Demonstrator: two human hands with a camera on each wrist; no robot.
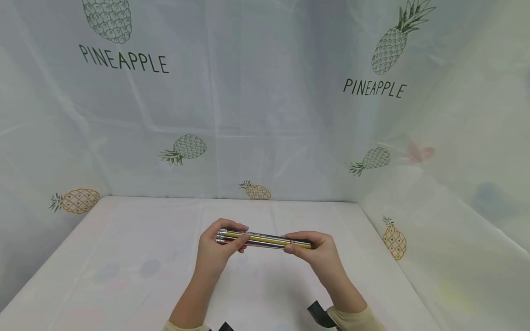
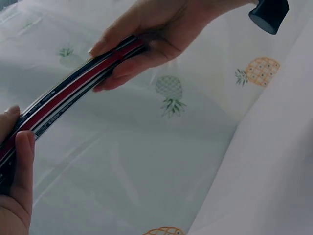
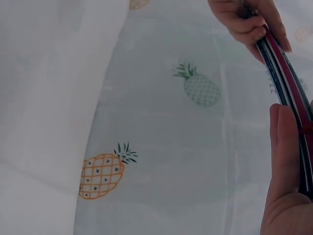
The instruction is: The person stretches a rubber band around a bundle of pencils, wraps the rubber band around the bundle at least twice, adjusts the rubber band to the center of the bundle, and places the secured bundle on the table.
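A bundle of striped pencils (image 1: pixel 267 239), with yellow, black, silver and red showing, is held above the table by both hands. My left hand (image 1: pixel 215 246) grips the left end, where silvery pencil tips stick out past the fingers. The right hand (image 1: pixel 320 248) pinches the other end between thumb and fingers, beside a thin red band (image 1: pixel 292 242) round the bundle. From the left wrist, the red and dark sides of the pencils (image 2: pixel 73 93) show between the two hands. The right wrist view has the bundle (image 3: pixel 288 81) at its right edge.
A white-covered table (image 1: pixel 136 243) spreads under the hands. Pale curtains (image 1: pixel 265 92) printed with pineapples hang behind it and along its sides. Dark straps (image 1: pixel 322 315) are seen near the wrists, by the light sleeves.
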